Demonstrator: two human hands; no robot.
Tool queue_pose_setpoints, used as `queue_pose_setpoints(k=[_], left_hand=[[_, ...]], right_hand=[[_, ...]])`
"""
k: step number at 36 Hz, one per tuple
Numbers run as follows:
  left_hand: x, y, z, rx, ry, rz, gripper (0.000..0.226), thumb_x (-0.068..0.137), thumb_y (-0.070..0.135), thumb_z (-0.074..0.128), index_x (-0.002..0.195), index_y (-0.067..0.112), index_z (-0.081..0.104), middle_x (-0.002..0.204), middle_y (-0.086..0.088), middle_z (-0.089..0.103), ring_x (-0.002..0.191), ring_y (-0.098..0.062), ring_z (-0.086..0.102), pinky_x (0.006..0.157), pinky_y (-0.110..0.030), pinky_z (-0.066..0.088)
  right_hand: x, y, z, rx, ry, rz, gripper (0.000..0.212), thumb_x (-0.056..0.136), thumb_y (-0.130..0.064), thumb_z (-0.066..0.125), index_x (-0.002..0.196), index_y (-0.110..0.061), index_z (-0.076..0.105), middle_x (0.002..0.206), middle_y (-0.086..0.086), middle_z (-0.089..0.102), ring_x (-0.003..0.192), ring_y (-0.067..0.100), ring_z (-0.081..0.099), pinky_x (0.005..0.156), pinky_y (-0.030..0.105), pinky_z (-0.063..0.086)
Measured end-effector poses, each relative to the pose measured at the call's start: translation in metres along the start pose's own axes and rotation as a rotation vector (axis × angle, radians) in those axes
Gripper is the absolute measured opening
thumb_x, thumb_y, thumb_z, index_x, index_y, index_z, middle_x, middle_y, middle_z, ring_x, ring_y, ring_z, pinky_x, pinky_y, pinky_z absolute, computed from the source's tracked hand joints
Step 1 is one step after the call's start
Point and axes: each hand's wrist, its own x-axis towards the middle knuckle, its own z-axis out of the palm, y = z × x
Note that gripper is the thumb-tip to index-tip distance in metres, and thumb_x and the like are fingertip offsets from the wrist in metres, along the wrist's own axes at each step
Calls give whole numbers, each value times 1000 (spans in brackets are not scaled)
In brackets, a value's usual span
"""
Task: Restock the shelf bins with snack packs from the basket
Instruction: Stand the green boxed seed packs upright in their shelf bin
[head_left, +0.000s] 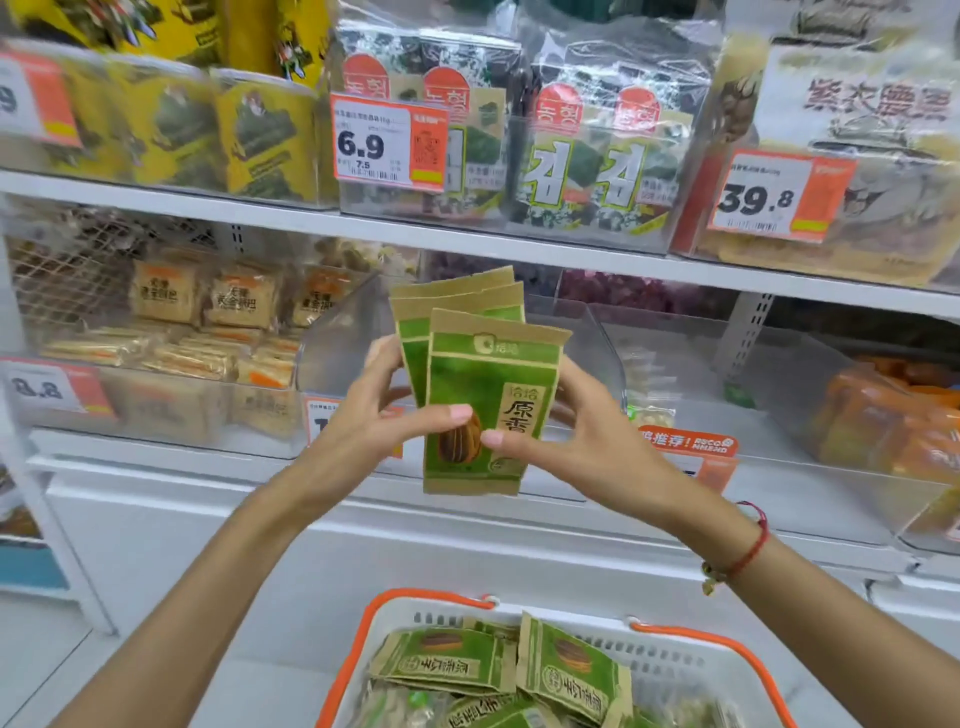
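just before the clear plastic shelf bin (597, 332), left hand (363, 415) and right hand (566, 426) pinch upright green-and-kraft paper snack packs (488, 384) from both sides, long axis vertical, bin directly behind.

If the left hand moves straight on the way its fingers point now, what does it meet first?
The left hand points right across the green snack packs; it would probably meet the right hand first, though depth is unclear.
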Motion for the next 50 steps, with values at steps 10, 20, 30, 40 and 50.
queue_pose_setpoints(k=[10, 20, 30, 40, 50], left_hand=[[51, -14, -36, 255, -64, 19, 74, 73, 11, 78, 134, 29, 41, 127, 8, 57, 117, -4, 54, 99, -23, 45], [138, -74, -57, 450, -23, -229, 67, 74, -2, 76, 130, 7, 41, 123, -4, 54, 116, -13, 48, 90, -16, 37], [196, -121, -72, 216, 37, -554, 63, 84, -10, 62, 139, 11, 39, 136, -8, 53, 123, -23, 50, 95, -30, 43], [217, -129, -75, 1325, 234, -234, 81, 83, 13, 68, 147, 11, 19, 146, -14, 34, 129, -35, 42, 89, -41, 46], [222, -132, -86, 1872, 120, 13, 89, 83, 23, 70, 150, 12, 12, 152, -8, 28, 139, -27, 28, 114, -38, 19]], right_hand=[[55, 27, 4, -516, 237, -221, 63, 77, -33, 76, 129, -30, 41, 123, -12, 56, 116, 12, 49, 80, 25, 41], [152, 99, 22, -588, 116, 92, 67, 76, -31, 77, 131, -23, 40, 123, 5, 55, 113, 27, 53, 78, 35, 46], [241, 159, 31, -185, -75, 419, 62, 73, -14, 80, 127, -21, 50, 114, 1, 63, 92, 14, 59, 49, 15, 48], [272, 177, 56, 95, 85, 499, 56, 73, -6, 80, 119, -16, 50, 114, 7, 64, 100, 21, 63, 59, 24, 53], [270, 186, 73, -89, 194, 451, 56, 80, -11, 73, 128, -17, 46, 108, 6, 66, 104, 25, 63, 87, 33, 52]])
